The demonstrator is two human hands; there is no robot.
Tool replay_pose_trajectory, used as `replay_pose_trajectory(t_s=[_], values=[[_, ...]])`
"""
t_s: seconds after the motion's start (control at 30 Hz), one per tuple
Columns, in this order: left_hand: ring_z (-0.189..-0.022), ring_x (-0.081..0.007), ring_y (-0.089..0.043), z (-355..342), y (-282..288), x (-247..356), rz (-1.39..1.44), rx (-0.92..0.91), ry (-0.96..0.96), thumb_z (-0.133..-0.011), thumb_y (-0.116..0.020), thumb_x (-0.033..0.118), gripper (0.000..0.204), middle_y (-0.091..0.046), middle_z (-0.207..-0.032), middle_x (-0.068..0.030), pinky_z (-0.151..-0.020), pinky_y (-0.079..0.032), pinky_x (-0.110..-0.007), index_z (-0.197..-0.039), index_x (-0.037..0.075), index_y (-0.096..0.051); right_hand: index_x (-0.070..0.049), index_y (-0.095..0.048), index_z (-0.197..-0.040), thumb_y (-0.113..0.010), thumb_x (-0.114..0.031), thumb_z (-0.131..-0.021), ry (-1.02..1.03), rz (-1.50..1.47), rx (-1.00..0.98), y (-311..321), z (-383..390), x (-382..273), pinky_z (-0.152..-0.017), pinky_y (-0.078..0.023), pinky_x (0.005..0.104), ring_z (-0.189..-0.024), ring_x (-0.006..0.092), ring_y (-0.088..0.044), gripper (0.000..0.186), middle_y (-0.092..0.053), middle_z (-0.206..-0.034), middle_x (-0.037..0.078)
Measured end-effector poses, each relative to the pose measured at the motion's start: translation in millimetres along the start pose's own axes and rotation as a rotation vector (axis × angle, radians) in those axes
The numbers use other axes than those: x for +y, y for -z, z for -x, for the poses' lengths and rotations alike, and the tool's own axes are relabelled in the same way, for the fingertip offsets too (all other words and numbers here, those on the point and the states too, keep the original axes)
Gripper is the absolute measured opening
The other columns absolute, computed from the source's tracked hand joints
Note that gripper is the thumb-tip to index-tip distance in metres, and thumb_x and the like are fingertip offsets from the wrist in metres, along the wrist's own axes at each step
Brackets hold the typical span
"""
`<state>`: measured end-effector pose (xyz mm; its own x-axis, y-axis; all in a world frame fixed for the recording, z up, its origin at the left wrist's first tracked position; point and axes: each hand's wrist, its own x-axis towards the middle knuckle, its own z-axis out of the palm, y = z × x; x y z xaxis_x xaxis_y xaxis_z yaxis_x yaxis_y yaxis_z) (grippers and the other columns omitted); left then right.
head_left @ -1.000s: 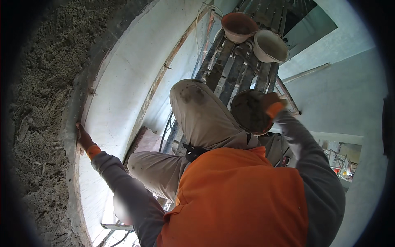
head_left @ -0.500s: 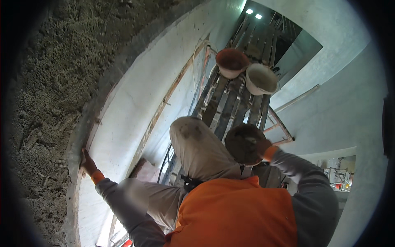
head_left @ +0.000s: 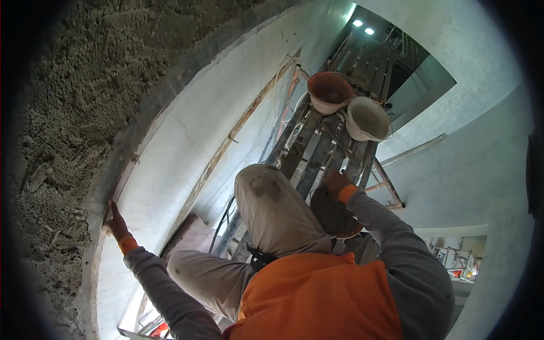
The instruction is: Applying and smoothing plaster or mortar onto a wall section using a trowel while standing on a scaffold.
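On the left, my left hand (head_left: 117, 223) rests against the thin edge strip (head_left: 116, 192) where rough grey mortar (head_left: 73, 130) meets the smooth white wall. Its index finger is stretched along that edge; the other fingers are partly hidden. In front of my body, my right hand (head_left: 338, 182) is over the far side of a round bucket (head_left: 331, 214), dark inside with a reddish rim. The fingers are bent and closed, and whatever they hold is hidden. The bucket stands beside my bent knee (head_left: 263, 184).
Two more buckets, one reddish (head_left: 330, 93) and one whitish (head_left: 368, 119), stand farther off on the dark scaffold planks (head_left: 306, 144), which have gaps between them. Scaffold tubes (head_left: 388, 181) rise at the right. A long wooden batten (head_left: 226, 141) runs along the left wall.
My right hand has moved from inside the near bucket up and left to its far side. My left hand has slid slightly along the edge. The whole view has shifted a little.
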<state>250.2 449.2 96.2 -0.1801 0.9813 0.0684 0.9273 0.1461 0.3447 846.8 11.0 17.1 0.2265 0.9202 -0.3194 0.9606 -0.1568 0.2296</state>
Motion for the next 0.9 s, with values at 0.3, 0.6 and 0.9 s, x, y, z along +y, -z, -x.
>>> replay_pose_trajectory(t_s=[0.3, 0.6, 0.9], values=[[-0.113, -0.033, -0.047, 31, 9, 17, 0.424, 0.241, 0.052, -0.071, -0.06, 0.062, 0.089, -0.05, -0.118, -0.0276, -0.098, -0.031, -0.039, -0.114, -0.015, -0.048, -0.003, -0.064, -0.088, -0.062, -0.041, -0.073, -0.169, -0.763, -0.031, -39, 1, 51, -0.075, -0.047, 0.0408, -0.086, 0.034, -0.059, 0.041, -0.062, -0.086, 0.018], [-0.113, -0.0271, -0.047, 47, 27, 24, 0.584, 0.162, -0.009, -0.082, -0.057, 0.047, 0.07, -0.05, -0.121, -0.0223, -0.097, -0.033, -0.033, -0.118, -0.013, -0.046, 0.0, -0.064, -0.08, -0.065, -0.044, -0.074, -0.199, -0.716, -0.124, -42, -28, 50, -0.068, -0.046, 0.0406, -0.079, 0.0351, -0.06, 0.044, -0.061, -0.08, 0.02], [-0.113, -0.0277, -0.047, 32, 23, 4, 0.694, 0.057, 0.071, -0.082, -0.056, 0.049, 0.072, -0.05, -0.12, -0.0232, -0.097, -0.033, -0.034, -0.118, -0.012, -0.046, 0.0, -0.064, -0.075, -0.064, -0.043, -0.074, -0.243, -0.671, 0.079, -5, -99, 105, -0.064, -0.044, 0.0421, -0.07, 0.0343, -0.059, 0.043, -0.059, -0.073, 0.022]])
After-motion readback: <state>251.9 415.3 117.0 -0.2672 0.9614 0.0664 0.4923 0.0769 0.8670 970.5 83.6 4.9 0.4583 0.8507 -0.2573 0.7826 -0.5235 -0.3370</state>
